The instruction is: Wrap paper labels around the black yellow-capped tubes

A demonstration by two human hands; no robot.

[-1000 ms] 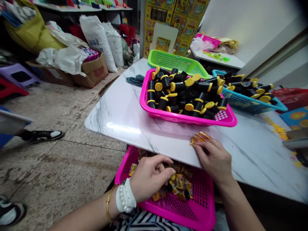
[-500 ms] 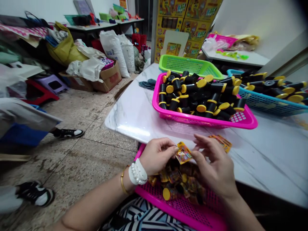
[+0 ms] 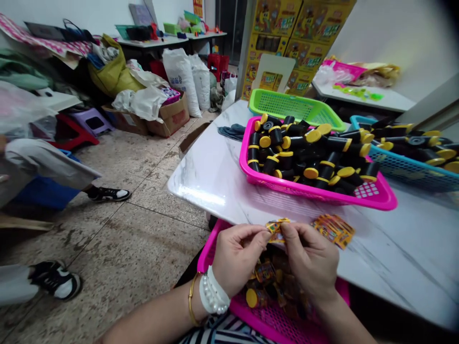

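A small yellow printed label is stretched between both hands above a pink basket on my lap. My left hand pinches its left edge between thumb and finger. On the other edge, my right hand does the same. Beneath them, the lap basket holds several yellow-capped bottles with printed wrapping, partly hidden by my hands. Just right of my right hand, a fanned stack of printed labels lies on the white marbled table.
Black, yellow-capped bottles fill a pink basket and a blue basket on the table. Behind them stand a green basket and stacked yellow cartons. A dark cloth lies at the table's left edge. Another person's legs show at left.
My right hand, open before with fingers spread, has closed onto the label's right side. The label now looks creased or folded. The view has shifted slightly, so the surroundings sit farther right and lower.
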